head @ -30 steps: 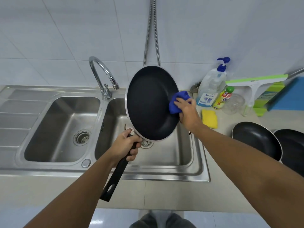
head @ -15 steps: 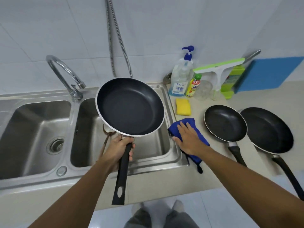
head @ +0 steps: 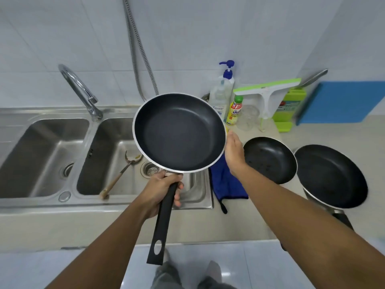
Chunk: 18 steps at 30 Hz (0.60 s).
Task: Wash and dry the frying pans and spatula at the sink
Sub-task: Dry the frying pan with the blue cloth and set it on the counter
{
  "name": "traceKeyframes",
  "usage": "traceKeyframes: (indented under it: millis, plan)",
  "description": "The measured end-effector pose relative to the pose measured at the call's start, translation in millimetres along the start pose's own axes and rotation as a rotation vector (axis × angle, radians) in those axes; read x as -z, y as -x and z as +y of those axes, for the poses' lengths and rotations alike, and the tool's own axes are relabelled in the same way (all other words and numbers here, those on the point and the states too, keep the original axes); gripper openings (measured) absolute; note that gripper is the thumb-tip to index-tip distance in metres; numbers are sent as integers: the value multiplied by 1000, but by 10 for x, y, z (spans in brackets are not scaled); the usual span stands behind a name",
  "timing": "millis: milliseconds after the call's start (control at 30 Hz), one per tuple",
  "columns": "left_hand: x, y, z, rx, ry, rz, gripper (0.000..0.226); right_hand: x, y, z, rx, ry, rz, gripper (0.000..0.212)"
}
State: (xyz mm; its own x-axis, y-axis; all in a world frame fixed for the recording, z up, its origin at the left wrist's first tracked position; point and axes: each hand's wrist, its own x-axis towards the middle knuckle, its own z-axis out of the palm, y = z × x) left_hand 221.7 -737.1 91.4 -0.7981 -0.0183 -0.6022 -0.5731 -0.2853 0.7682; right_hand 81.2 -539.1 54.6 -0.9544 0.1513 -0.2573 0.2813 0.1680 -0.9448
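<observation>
Left hand (head: 160, 190): your fingers and thumb are curled round the black handle (head: 161, 226) of the frying pan (head: 179, 132), close under the bowl. The pan is in the air above the right basin of the sink (head: 41, 203), inside facing you, dark coating with a bright metal rim. The free end of the handle points back toward your body.

Right hand (head: 234, 151): fingers straight and together, holding nothing, at the pan's right rim. Contact with the rim: cannot tell.

Blue cloth (head: 227, 184): lies on the desk (head: 260, 222) directly under your right wrist, partly draped over the sink edge.

Spatula (head: 118, 176): in the right basin, left of your left hand, head near the drain, wooden handle leaning toward the front wall. Food residue is visible on the head.

Right of your right hand, on the desk: a small frying pan (head: 268, 159) just beside the hand, specks on its coating; a larger frying pan (head: 331, 176) beyond it, rims close together.

Beyond your right hand, by the wall: pump soap bottle (head: 221, 94), small yellow bottle (head: 235, 110), green-and-white squeegee (head: 266, 90). The faucet (head: 81, 90) stands beyond and left of your left hand.
</observation>
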Motion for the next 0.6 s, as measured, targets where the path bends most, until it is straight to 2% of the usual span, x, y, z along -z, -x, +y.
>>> traceKeyframes:
  millis: [67,267,400,500,600]
  plan:
    - [-183,53,-5,-14,-7,-22,14,70,-17,-109,-6,-77,20,39]
    - [-760,115,83,-25,-106,-101,11,565,-113,-268,15,-113,301,26]
    - [-1113,-64,67,-36,-404,-226,35,1134,-241,-219,31,-27,457,30]
    - [-1453,-173,0,-51,-583,-293,36,1646,-243,-144,17,26,548,33]
    - [-1919,-188,-156,-3,-623,-311,33,2164,-193,-15,36,67,602,29]
